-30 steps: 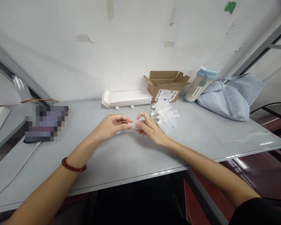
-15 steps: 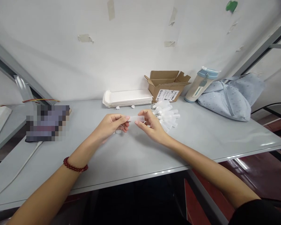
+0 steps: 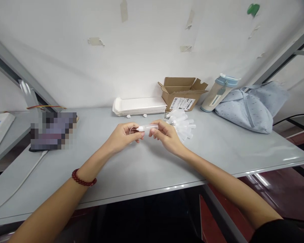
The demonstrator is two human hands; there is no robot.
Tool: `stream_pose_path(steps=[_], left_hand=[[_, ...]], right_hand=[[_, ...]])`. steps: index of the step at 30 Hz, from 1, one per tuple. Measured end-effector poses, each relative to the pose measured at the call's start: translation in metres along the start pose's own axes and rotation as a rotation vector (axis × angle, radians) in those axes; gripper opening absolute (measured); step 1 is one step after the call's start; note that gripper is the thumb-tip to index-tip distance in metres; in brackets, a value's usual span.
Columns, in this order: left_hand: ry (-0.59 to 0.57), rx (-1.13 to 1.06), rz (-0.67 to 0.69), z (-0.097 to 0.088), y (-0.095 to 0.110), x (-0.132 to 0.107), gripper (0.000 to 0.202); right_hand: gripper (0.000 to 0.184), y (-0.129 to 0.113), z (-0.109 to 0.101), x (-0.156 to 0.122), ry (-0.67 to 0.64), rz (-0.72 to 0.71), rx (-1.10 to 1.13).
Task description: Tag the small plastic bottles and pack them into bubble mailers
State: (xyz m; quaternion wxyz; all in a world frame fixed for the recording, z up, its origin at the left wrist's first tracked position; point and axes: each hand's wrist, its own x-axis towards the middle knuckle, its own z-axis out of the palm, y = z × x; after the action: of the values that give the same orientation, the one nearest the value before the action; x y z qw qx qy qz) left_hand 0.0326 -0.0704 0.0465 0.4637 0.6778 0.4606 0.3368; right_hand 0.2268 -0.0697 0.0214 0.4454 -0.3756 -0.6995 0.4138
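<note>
Between my hands, above the table, lies a small clear plastic tube [image 3: 152, 127] with a white tip at its left end. My left hand [image 3: 125, 135] pinches the white tip end, where a thin pale loop curves over the fingers. On the tube's right part, my right hand [image 3: 166, 135] is closed with thumb and fingers. Just beyond the right hand, a fanned pile of similar translucent tubes [image 3: 184, 125] rests on the table; some are hidden by that hand. Two small white bits [image 3: 145, 115] sit in front of the stack of white paper sleeves [image 3: 139, 106].
An open cardboard box [image 3: 181, 96] stands by the wall, beside a blue-lidded bottle [image 3: 219, 92] and a light blue fabric bag [image 3: 244, 111]. At the left, a blurred-out device [image 3: 53, 131] has a white cable [image 3: 22, 182] running to the table's front edge.
The tube now shows a white tip and a thin loop at my left hand. Both hands keep hold of it, with the fingers shifted slightly. The view has moved a little.
</note>
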Motion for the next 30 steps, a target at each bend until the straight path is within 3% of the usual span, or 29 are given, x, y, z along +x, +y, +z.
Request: stream_pose_path(steps=[4,11,17,25,27,30], left_hand=[[-0.028,-0.098,-0.006,-0.002,0.0,0.001,0.03],[-0.113,-0.175,-0.155,-0.003,-0.008,0.003,0.04],[-0.062,0.014,-0.032,-0.002,-0.003,0.0,0.035],[0.173,0.452,0.278,0.009,-0.002,-0.005,0.025],[0.176,0.425,0.278,0.01,-0.003,-0.004,0.026],[0.069,0.244,0.137,0.008,-0.003,-0.002,0.034]], right_hand=[[0.022,0.001,-0.001,0.001,0.037,-0.022,-0.044],[0.024,0.004,-0.001,0.001,0.018,-0.014,-0.059],[0.026,0.0,-0.004,0.002,0.005,0.074,0.023],[0.037,0.003,-0.006,0.008,-0.033,0.205,0.179],[0.036,0.003,-0.006,0.008,-0.032,0.205,0.226],[0.034,0.003,-0.005,0.008,-0.041,0.164,0.249]])
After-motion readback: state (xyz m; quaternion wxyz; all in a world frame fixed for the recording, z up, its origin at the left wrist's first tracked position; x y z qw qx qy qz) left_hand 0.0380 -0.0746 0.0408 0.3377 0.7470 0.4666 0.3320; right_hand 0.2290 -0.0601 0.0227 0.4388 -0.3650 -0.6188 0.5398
